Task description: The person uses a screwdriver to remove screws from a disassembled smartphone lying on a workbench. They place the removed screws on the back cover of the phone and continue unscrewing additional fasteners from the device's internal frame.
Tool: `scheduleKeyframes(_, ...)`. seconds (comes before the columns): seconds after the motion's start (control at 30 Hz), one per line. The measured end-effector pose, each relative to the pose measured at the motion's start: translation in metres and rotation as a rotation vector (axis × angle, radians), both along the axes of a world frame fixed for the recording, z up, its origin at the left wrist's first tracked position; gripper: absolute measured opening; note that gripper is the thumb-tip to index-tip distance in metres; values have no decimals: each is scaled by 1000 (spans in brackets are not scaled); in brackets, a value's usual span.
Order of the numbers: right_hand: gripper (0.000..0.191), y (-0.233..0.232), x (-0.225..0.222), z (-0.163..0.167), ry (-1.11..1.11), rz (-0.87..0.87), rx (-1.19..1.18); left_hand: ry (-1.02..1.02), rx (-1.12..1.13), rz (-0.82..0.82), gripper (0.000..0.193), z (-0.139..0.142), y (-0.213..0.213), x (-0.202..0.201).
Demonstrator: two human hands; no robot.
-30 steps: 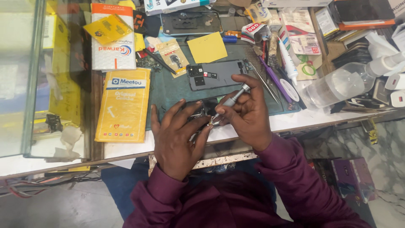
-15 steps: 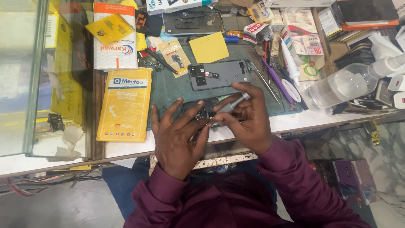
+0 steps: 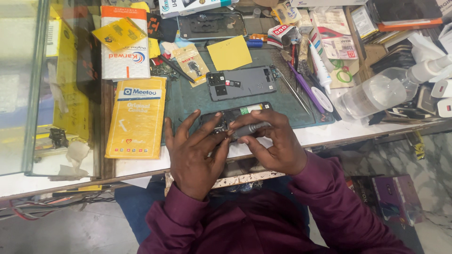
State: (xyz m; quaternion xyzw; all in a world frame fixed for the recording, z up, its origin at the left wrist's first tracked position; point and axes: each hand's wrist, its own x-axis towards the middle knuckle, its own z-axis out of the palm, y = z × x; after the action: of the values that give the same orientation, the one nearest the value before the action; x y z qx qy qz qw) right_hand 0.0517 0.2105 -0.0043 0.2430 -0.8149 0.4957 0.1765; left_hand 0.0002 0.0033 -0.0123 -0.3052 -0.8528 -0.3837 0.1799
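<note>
An opened dark phone (image 3: 235,114) lies at the near edge of a green work mat (image 3: 188,96). My left hand (image 3: 195,150) rests on the phone's left end with its fingers spread and holds it down. My right hand (image 3: 273,143) grips a grey screwdriver (image 3: 252,129) whose tip points left into the phone near my left fingertips. A grey phone back cover (image 3: 242,82) lies on the mat just beyond.
Flat yellow packages (image 3: 136,117) lie left of the mat, beside a glass case (image 3: 28,84). A clear spray bottle (image 3: 381,91), tweezers (image 3: 294,94), a purple tool (image 3: 306,87) and boxes crowd the right. Another phone frame (image 3: 212,26) and a yellow note (image 3: 230,52) lie behind.
The screwdriver has tilted from steep to nearly flat, its tip lowered into the phone. Both hands have settled closer onto the phone.
</note>
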Motion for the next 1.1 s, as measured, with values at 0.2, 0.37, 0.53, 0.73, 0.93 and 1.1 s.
scheduleKeyframes(0.2, 71, 1, -15, -4, -31, -48, -166, 14, 2, 33, 52, 0, 1, 0)
scheduleKeyframes(0.37, 73, 1, -30, 0, -75, -154, -87, -7, 3, 75, 74, 0, 4, 1)
scheduleKeyframes(0.53, 70, -3, -40, 5, -125, -173, -35, 0, -32, 77, 52, 0, 4, 1)
scheduleKeyframes(0.73, 68, -4, -49, 7, -166, -174, -22, 21, -92, 85, 41, 2, 4, 2)
scheduleKeyframes(0.93, 67, -5, -51, 8, -144, -184, 30, 16, -109, 100, 42, 4, 5, 1)
scheduleKeyframes(1.1, 63, -9, -51, 16, -119, -200, 108, 15, -107, 98, 42, 4, 5, 2)
